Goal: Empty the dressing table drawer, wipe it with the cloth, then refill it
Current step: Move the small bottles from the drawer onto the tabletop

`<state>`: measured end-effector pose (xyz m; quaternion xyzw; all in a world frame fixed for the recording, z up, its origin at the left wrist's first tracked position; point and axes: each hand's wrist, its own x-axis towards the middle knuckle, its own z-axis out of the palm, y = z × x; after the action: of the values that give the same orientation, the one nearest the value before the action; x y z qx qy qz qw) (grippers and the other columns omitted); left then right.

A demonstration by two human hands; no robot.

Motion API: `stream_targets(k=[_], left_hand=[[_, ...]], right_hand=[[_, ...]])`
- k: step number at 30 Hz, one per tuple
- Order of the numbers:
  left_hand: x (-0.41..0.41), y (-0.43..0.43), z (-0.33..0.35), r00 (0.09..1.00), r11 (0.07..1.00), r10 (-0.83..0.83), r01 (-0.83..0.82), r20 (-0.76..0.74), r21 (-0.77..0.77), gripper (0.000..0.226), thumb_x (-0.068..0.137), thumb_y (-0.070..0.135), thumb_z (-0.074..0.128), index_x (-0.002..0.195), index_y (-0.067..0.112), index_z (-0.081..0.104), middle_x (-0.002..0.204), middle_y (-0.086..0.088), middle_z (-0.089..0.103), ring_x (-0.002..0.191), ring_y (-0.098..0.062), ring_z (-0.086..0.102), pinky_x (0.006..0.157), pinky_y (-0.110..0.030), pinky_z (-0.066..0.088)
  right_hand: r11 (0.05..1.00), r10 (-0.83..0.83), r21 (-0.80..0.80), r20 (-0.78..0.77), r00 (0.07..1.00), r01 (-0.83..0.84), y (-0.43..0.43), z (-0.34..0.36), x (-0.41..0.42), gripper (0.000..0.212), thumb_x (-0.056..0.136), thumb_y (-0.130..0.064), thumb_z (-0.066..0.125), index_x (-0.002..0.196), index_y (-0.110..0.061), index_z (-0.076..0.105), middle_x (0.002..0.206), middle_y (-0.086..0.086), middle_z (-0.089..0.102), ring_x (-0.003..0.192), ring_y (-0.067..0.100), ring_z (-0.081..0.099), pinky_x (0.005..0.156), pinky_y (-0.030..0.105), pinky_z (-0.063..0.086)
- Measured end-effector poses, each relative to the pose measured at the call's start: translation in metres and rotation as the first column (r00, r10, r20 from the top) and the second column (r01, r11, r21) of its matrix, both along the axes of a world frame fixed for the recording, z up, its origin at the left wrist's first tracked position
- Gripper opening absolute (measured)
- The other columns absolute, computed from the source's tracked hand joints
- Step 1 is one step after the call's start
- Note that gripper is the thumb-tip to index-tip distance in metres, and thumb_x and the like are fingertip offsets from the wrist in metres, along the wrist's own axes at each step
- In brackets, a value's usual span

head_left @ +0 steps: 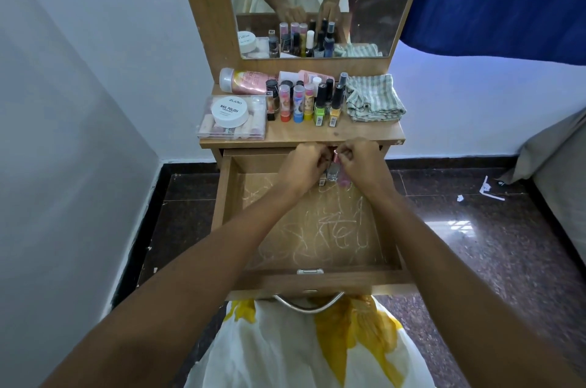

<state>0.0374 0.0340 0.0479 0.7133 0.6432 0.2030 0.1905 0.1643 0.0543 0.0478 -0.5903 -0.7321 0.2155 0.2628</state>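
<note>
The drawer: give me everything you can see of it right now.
The drawer is light wood with a curved metal handle, pulled fully out below the tabletop. Its floor is bare and covered in pale scribbles. At the back, both hands, left and right, grip a few small bottles.

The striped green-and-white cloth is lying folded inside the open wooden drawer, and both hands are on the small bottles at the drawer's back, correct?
Not quite. The head view shows the striped green-and-white cloth folded on the wooden tabletop, right of the nail polish bottles, not inside the open wooden drawer. The rest holds: the left hand and right hand are on the small bottles at the drawer's back.
</note>
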Motion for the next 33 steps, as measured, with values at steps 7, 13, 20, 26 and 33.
stream_targets(k=[7,13,20,26,33], left_hand=[[0.006,0.003,-0.029,0.999,0.999,0.052,-0.052,-0.005,0.011,0.031,0.083,-0.004,0.049,0.110,0.006,0.062,0.110,-0.013,0.059,0.102,-0.031,0.059,0.083,-0.041,0.049],[0.009,0.015,-0.042,0.996,0.996,0.085,-0.085,-0.014,0.032,0.037,0.083,-0.008,0.049,0.115,0.006,0.059,0.117,-0.013,0.058,0.105,-0.031,0.058,0.088,-0.042,0.049],[0.008,0.017,-0.054,0.995,0.995,0.104,-0.104,0.005,0.008,0.035,0.085,-0.005,0.050,0.116,0.009,0.058,0.120,-0.012,0.057,0.105,-0.032,0.060,0.087,-0.045,0.050],[0.011,0.019,-0.053,0.993,0.996,0.093,-0.094,0.072,0.002,0.032,0.085,0.001,0.054,0.116,0.006,0.056,0.120,-0.015,0.059,0.109,-0.034,0.057,0.087,-0.045,0.049],[0.013,0.022,-0.050,0.984,0.991,0.132,-0.126,0.123,-0.055,0.029,0.085,0.007,0.058,0.114,0.008,0.057,0.117,-0.013,0.062,0.107,-0.031,0.059,0.083,-0.039,0.049]], right_hand=[[0.999,-0.026,0.051,0.177,0.984,0.017,-0.009,-0.020,-0.001,0.019,0.091,-0.010,0.048,0.098,-0.004,0.064,0.098,0.013,0.068,0.093,0.028,0.061,0.080,0.034,0.043],[0.963,-0.079,0.270,0.349,0.934,-0.020,-0.007,-0.033,0.001,0.022,0.093,-0.015,0.046,0.104,-0.010,0.064,0.107,0.005,0.068,0.097,0.025,0.060,0.084,0.030,0.023],[0.959,-0.096,0.279,0.134,0.986,0.056,0.000,-0.049,-0.008,0.017,0.088,-0.008,0.052,0.103,-0.003,0.061,0.097,0.014,0.067,0.087,0.030,0.060,0.070,0.036,0.045],[0.897,-0.161,0.442,0.281,0.946,0.021,0.004,-0.055,-0.003,0.014,0.082,-0.012,0.061,0.096,-0.011,0.066,0.086,0.005,0.072,0.069,0.026,0.060,0.062,0.032,0.046],[0.942,-0.105,0.334,0.406,0.908,-0.040,0.006,-0.049,-0.001,0.033,0.068,-0.017,0.075,0.098,-0.013,0.061,0.076,0.004,0.071,0.078,0.027,0.063,0.071,0.037,0.045]])
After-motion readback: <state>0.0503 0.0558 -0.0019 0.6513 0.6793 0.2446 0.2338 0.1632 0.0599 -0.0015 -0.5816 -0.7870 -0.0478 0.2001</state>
